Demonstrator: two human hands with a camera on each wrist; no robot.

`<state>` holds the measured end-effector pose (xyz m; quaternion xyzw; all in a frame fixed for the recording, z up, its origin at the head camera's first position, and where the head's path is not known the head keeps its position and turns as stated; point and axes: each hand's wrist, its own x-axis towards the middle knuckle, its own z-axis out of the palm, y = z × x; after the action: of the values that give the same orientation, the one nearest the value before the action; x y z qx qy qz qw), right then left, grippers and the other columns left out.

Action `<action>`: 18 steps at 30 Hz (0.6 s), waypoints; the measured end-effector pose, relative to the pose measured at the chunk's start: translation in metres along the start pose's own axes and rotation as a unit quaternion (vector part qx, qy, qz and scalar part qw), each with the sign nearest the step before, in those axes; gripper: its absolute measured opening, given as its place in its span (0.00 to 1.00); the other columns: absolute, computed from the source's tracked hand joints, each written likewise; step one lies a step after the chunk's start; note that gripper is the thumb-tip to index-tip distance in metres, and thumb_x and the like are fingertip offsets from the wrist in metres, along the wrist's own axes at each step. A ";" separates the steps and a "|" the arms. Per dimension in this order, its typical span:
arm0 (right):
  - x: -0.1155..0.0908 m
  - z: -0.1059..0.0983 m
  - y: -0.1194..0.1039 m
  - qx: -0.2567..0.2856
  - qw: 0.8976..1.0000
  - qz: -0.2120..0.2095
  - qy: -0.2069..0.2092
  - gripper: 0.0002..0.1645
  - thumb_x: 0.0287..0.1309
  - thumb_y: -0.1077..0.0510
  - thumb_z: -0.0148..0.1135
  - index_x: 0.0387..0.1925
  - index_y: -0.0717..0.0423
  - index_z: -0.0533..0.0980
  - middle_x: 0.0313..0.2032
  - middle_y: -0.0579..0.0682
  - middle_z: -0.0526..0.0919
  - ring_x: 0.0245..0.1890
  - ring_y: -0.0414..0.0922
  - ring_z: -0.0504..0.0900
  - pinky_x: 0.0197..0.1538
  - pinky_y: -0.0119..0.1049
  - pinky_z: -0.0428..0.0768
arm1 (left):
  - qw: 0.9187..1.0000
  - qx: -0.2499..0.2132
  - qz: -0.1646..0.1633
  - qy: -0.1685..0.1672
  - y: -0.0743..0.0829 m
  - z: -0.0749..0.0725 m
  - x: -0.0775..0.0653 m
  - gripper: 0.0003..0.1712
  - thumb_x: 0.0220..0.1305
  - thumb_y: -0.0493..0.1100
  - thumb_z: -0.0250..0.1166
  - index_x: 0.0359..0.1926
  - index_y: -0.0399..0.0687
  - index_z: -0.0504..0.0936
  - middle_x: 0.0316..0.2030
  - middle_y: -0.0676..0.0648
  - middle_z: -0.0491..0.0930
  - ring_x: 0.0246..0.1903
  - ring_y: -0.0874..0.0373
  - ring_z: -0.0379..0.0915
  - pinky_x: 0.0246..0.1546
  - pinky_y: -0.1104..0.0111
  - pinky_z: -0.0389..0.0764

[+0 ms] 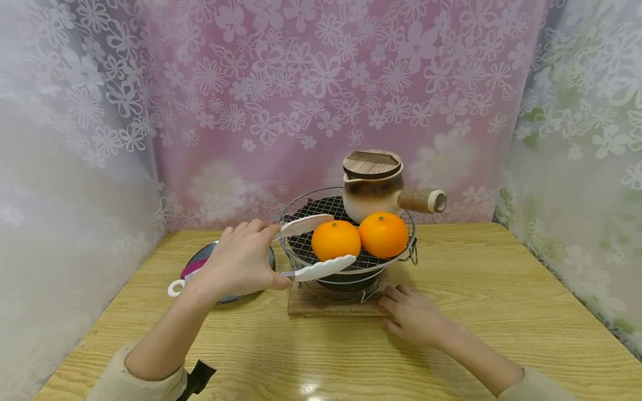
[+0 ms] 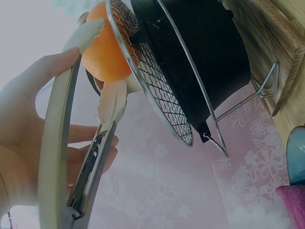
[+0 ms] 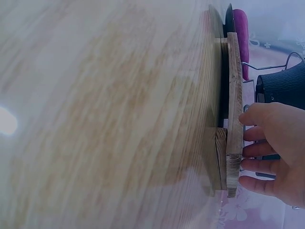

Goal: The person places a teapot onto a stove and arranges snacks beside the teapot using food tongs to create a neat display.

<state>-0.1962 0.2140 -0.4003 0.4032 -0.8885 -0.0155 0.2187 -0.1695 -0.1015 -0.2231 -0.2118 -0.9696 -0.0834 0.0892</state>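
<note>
I have the left hand (image 1: 243,256) gripping the tongs (image 1: 323,269), whose white tips stand apart at either side of the left orange (image 1: 336,240); I cannot tell whether both press on it. That orange rests on the round rack (image 1: 299,243), crowded on its right by the right orange (image 1: 383,235), which seems to touch it. Close behind both I see the pot (image 1: 371,195), its lid (image 1: 372,162) on and its handle (image 1: 421,200) jutting right past the rim. Under the rack, a black stove (image 1: 346,283) stands on a board (image 1: 321,305) on the counter (image 1: 351,356). My right hand (image 1: 413,317) holds nothing; its fingers, slightly spread, rest on the board's near right corner. To the left, partly hidden by the left forearm, a plate (image 1: 200,253) carries something pink (image 1: 191,268). A flowered curtain (image 1: 321,83) hangs behind.
</note>
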 end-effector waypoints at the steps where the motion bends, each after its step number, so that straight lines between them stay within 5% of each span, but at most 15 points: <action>1: 0.000 0.000 0.000 0.000 1.000 0.000 0.000 0.15 0.47 0.55 0.67 0.36 0.59 0.77 0.42 0.58 0.77 0.39 0.54 0.76 0.41 0.45 0.75 | 1.000 0.001 0.000 -0.001 -0.001 0.000 0.000 0.52 0.36 0.61 0.74 0.61 0.40 0.69 0.50 0.42 0.72 0.46 0.47 0.67 0.42 0.56 0.65; 12: 0.000 0.001 0.001 0.004 1.000 -0.007 0.010 0.15 0.46 0.55 0.67 0.36 0.60 0.77 0.43 0.59 0.77 0.38 0.54 0.76 0.41 0.45 0.75 | 1.000 -0.011 -0.008 -0.004 -0.008 0.001 -0.003 0.55 0.36 0.63 0.73 0.63 0.38 0.66 0.53 0.40 0.70 0.50 0.46 0.65 0.47 0.52 0.65; 18: 0.000 0.001 0.001 0.006 1.000 -0.004 0.005 0.15 0.47 0.55 0.66 0.36 0.60 0.77 0.43 0.59 0.77 0.39 0.54 0.76 0.41 0.45 0.75 | 0.998 -0.057 -0.023 -0.005 -0.014 0.000 -0.004 0.59 0.34 0.65 0.74 0.65 0.39 0.64 0.55 0.39 0.69 0.53 0.44 0.64 0.53 0.47 0.63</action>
<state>-0.1968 0.2147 -0.4012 0.4086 -0.8856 -0.0088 0.2206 -0.1722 -0.1160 -0.2260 -0.1943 -0.9684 -0.1400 0.0699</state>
